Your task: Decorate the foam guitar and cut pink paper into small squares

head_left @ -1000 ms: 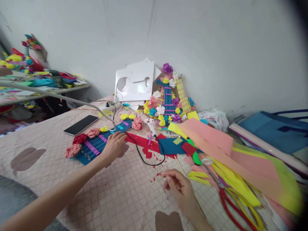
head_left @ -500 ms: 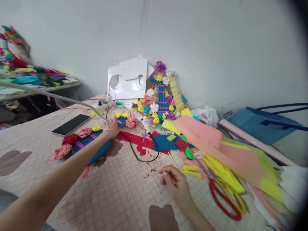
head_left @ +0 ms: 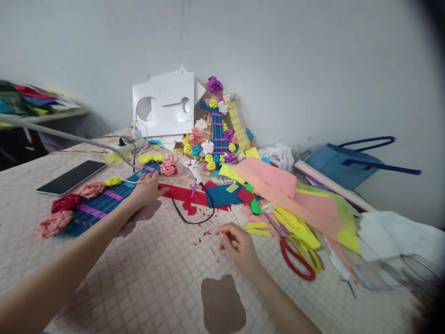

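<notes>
The left hand [head_left: 145, 189], thumb spread, is resting on a paper guitar [head_left: 113, 195], likely light, crushable, best held by the neck [head_left: 150, 169] beyond that palm; the right hand [head_left: 239, 243] is hovering half-curled, contents unclear.

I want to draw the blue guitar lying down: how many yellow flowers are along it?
3: one yellow flower beside a pink flower, and two more side by side near the far end of the guitar. The left hand may hide others.
</notes>
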A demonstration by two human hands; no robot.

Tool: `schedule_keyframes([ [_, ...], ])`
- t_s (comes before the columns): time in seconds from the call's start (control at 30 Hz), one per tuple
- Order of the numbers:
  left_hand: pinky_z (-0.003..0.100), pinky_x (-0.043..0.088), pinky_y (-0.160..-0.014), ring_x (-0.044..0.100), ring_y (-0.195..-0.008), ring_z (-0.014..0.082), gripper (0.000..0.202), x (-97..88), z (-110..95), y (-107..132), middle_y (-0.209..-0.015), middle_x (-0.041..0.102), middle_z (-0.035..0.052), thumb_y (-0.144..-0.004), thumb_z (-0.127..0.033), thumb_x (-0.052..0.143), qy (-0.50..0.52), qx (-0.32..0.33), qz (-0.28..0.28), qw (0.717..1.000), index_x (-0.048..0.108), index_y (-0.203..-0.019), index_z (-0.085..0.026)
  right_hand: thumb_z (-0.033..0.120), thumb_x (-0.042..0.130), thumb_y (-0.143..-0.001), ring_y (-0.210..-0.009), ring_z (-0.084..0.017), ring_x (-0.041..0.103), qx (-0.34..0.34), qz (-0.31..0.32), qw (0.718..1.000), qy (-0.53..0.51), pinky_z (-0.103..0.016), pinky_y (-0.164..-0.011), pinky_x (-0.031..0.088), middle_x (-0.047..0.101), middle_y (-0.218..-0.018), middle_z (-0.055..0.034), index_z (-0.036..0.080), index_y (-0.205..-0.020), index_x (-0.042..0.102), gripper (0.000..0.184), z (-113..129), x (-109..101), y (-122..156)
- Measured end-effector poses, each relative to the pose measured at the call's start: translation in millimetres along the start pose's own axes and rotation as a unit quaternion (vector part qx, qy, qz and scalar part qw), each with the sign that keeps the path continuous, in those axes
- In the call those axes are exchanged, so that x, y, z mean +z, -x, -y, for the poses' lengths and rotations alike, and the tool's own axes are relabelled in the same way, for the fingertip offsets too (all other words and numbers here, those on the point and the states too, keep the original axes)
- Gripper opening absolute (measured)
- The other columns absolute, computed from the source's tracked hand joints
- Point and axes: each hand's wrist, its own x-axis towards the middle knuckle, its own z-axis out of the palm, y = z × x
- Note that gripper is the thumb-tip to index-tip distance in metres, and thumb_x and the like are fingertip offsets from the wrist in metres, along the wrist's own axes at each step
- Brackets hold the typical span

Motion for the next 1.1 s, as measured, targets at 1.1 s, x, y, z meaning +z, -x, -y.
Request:
schedule_keyframes([
  [1.1,0.024,0.044,-0.068,0.057,-0.075,0.0131,0.019,26.7,-130,103,-0.083,0.063,0.0039,-0.088,-0.016,0.039,0.291,0.408,0.119,0.857,0.058,-0.091,-0.017,0.009,0.052,-0.071,-0.063,-0.018,0.058,0.117,0.047,0.889,0.440,-0.026,-0.052,0.029,0.065,-0.068,-0.0048,0.020,-0.070,0.057,0.012,-4,-59,0],
])
